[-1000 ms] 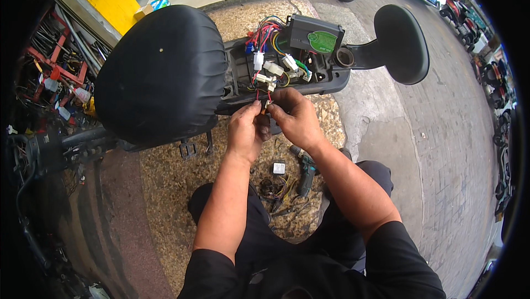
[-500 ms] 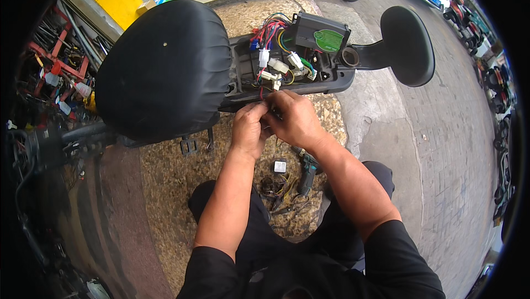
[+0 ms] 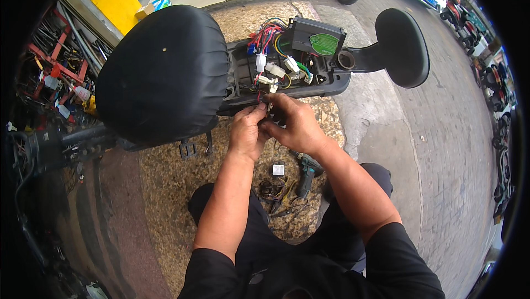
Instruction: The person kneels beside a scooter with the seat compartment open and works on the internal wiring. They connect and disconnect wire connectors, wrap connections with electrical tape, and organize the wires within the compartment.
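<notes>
Just below the edge of the black frame tray (image 3: 309, 89), my two hands meet. My left hand (image 3: 247, 132) is closed, pinching thin wires (image 3: 260, 98) that hang from the tray; a small pale piece, perhaps a connector, shows by the fingertips. My right hand (image 3: 298, 124) curls round the same spot, thumb and fingers bent close to the left fingertips. What lies between its fingers is mostly hidden. In the tray above are white plug connectors (image 3: 274, 70), bundled coloured wires (image 3: 270, 35) and a dark controller box (image 3: 316, 35) with a green label.
A large black seat (image 3: 163, 73) stands left of the tray, a black backrest pad (image 3: 406, 48) right. On the stone floor between my legs lie a power drill (image 3: 307, 176), a small square part (image 3: 278, 169) and a wire tangle (image 3: 274, 190). A tool rack (image 3: 55, 67) is at far left.
My right hand's fingers have opened slightly and its thumb now stands lower, letting the small pale piece show between my hands. The whole view has shifted a little.
</notes>
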{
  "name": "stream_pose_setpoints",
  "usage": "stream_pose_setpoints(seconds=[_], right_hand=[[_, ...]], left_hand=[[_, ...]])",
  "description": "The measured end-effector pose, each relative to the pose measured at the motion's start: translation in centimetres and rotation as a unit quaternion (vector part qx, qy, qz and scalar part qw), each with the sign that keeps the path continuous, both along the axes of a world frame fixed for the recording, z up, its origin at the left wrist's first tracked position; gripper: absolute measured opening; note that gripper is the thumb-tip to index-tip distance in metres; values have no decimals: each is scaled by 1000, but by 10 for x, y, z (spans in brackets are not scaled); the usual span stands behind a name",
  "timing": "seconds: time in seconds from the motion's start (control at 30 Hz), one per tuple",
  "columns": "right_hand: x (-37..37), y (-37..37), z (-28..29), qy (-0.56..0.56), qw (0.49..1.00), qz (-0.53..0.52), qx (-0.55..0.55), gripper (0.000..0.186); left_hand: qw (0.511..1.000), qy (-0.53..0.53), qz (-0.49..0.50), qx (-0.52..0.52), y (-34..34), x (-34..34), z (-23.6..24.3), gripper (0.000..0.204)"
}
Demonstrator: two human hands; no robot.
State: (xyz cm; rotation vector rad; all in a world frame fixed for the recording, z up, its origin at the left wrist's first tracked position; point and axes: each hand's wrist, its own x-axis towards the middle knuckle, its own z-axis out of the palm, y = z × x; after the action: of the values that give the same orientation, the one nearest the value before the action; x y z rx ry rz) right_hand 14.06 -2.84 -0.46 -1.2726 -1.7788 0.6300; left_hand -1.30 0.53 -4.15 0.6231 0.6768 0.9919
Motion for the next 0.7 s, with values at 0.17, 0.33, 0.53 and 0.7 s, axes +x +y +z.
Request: stream_pose_setpoints(seconds=[0.17, 0.33, 0.53, 0.7], right_hand=[[-1, 1, -1, 36, 999, 5, 25, 49], [34, 8, 20, 66, 991, -113, 24, 35], [111, 31, 35, -91, 942, -323, 10, 32], [126, 37, 29, -103, 946, -305, -20, 29]], left_hand=[[998, -7, 25, -49, -6, 3, 8, 20], [996, 23, 21, -78, -6, 2, 13, 19], [996, 38, 43, -68, -8, 4, 12, 28], [987, 83, 108, -83, -12, 6, 13, 33]])
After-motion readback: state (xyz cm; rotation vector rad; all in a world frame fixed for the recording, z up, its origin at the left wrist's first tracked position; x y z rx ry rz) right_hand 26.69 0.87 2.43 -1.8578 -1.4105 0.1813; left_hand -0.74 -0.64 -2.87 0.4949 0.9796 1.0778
